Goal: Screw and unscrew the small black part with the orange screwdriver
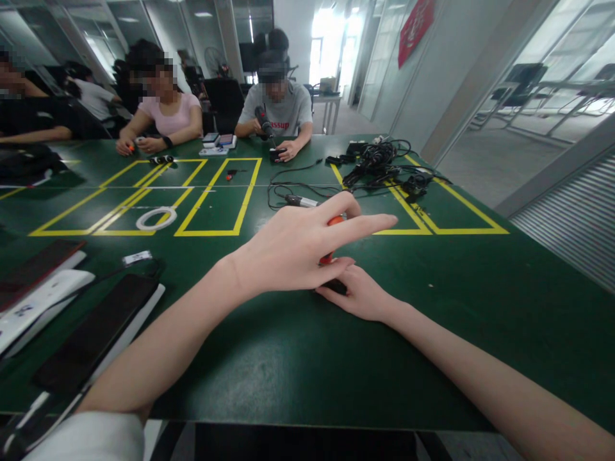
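My left hand [300, 246] is curled around an orange-red handle [327, 258], which looks like a screwdriver's and stands roughly upright. One finger stretches out to the right, past the handle; its tip end is hidden. Just below and to the right, my right hand [365, 293] grips a small black object [337, 285] and holds it down at the table top. My fingers cover most of that object, so its kind does not show. Both hands are close together over the green table [269, 358].
Beyond my hands lie a black-and-silver cylinder [300, 201] and tangled black cables [379, 160]. A white tape roll [156, 218] sits left, among yellow tape outlines. Phones and a black phone-like slab [98, 333] are nearer left. Across, a co-worker uses a power drill [263, 120].
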{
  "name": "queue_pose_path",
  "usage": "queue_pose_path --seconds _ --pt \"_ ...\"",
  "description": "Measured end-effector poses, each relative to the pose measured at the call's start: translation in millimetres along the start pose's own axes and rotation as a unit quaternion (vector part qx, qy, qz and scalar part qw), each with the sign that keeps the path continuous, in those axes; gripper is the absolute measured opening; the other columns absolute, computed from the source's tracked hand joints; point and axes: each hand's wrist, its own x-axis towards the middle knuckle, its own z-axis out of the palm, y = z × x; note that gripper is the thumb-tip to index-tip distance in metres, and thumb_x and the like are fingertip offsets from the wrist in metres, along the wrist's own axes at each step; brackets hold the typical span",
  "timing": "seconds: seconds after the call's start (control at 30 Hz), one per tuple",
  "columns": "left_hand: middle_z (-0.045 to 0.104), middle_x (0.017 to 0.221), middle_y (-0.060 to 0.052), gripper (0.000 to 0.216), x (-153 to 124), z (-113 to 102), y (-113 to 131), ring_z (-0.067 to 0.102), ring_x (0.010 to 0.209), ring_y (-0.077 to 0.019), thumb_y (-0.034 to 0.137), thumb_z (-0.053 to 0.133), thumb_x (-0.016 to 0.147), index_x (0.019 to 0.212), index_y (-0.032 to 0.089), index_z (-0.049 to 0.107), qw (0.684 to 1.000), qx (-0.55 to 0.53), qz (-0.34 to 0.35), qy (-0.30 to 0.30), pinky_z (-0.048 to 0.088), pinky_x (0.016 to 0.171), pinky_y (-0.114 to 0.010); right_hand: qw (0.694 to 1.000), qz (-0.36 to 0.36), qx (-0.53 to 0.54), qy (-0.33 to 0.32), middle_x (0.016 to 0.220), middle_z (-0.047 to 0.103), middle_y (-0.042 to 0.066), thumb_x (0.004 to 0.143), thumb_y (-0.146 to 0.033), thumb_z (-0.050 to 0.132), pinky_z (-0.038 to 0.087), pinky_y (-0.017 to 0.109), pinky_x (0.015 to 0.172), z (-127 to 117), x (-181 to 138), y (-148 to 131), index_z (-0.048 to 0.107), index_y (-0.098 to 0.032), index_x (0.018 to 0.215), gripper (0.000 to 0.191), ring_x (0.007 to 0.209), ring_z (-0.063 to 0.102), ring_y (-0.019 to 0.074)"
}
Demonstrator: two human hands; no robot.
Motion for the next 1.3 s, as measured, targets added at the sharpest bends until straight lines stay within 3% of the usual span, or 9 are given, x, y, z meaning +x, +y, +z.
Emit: queue_pose_path --seconds 1.3 --pt "0.062 0.127 -0.01 0.053 0.2 -3.1 1.2 0.066 0.092 -0.0138 0.016 0.047 0.096 0.148 0.024 0.05 1.0 0.01 0.015 0.006 0.054 0.076 -0.023 1.0 -0.005 0.007 0.006 0.099 0.074 0.01 0.099 -0.03 0.062 0.058 0.044 0.083 -0.5 0.1 -0.3 0.068 -0.02 0.102 0.012 0.092 0.069 0.0277"
